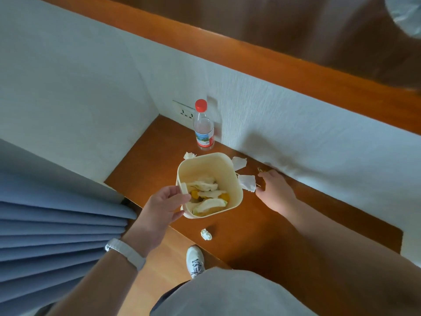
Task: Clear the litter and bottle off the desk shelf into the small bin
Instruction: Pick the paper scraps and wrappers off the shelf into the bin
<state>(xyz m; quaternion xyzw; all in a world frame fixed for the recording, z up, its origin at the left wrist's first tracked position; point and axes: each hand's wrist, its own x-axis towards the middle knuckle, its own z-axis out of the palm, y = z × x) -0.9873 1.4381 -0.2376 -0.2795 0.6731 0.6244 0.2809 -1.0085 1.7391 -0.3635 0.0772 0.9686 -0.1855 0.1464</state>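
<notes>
Two bare hands are in view. The left hand [163, 207], with a pale grey band [127, 253] on its wrist, is closed on the near-left rim of the small cream plastic bin [230, 169]: thumb over the rim, fingers under the outer wall. The bin sits over the brown wooden desk shelf [262, 229]; contact with the shelf cannot be determined. It contains crumpled white tissue and yellow scraps.

The right hand [276, 190] lies palm down on the shelf just right of the bin, fingers loosely spread. Its fingertips are at a crumpled white tissue piece [248, 182] beside the bin's right wall; whether they pinch it cannot be determined. A small gold-coloured wrapper [261, 169] lies near the fingertips, against the white textured wall [307, 133].

Remaining litter on the shelf:
- a second white tissue piece [239, 161] at the bin's far-right corner;
- a white scrap [189, 155] at its far-left corner;
- a small white paper ball [206, 234] near the shelf's front edge.

The clear plastic bottle with red cap [204, 125] stands upright behind the bin, in front of a white wall socket [184, 110]. A white shoe [195, 261] shows on the floor below.
</notes>
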